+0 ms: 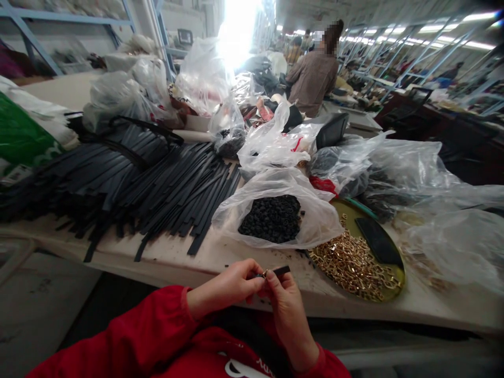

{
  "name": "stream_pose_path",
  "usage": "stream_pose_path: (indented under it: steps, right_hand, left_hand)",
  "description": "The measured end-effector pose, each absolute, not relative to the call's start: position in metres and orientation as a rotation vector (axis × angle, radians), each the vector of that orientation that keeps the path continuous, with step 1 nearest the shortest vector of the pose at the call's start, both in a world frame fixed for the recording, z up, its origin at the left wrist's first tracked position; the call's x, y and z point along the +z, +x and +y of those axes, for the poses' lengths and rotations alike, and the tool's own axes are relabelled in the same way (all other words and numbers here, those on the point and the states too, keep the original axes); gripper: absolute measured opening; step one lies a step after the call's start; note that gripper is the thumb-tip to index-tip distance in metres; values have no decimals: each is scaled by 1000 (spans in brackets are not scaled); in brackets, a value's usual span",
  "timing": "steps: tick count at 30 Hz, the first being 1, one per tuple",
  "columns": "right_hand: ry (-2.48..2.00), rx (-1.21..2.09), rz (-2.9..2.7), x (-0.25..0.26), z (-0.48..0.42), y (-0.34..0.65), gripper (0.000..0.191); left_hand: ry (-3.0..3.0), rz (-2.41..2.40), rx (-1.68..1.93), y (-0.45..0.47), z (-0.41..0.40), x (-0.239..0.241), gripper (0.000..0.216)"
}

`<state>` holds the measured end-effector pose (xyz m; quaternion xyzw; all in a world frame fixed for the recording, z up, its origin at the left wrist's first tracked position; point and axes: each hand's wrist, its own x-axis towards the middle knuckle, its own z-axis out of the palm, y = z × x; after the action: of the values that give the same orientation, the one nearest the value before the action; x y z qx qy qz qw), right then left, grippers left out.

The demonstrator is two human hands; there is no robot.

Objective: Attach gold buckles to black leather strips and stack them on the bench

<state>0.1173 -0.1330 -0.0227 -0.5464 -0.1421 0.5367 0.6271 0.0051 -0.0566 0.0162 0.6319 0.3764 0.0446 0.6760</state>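
Observation:
Close together at the table's front edge, my two hands meet around a small gold buckle (265, 273) and a short black strap (282, 270). My left hand (240, 281) is closed, its thumb and forefinger pinching at the buckle. In my right hand (285, 302) the strap is gripped between thumb and fingers, its end sticking out to the right. The fingers partly cover where strap and buckle meet. Beyond them lies an open plastic bag (228, 220) of small black pieces (271, 218). To the right is a yellowish round tray (398, 262) heaped with gold buckles (352, 262).
Many long black strips (169, 194) cover the table's left side. A dark flat piece (378, 240) rests in the tray. Clear plastic bags (452, 231) crowd the right and back. A green bag (27, 134) stands far left. Another person (315, 79) is further back.

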Motion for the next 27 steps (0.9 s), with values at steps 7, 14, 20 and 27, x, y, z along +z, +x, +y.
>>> stream_pose_path:
  steps: [7,14,20,27]
  right_hand:
    - [-1242,1229,-349,-29,-135,118,26]
    - [-1337,1242,-525,-28,-146,127,33]
    - [-1570,907,-776,-17,-150,128,37]
    - [-1529,887,-923,-11,-152,129,30]
  left_hand:
    - [1448,918,155,9,-58,8,24]
    - [1215,917,102,11,-64,12,16]
    - [1141,888,85,8,-69,19,16]
    - [1213,905,124,7,-73,22,18]
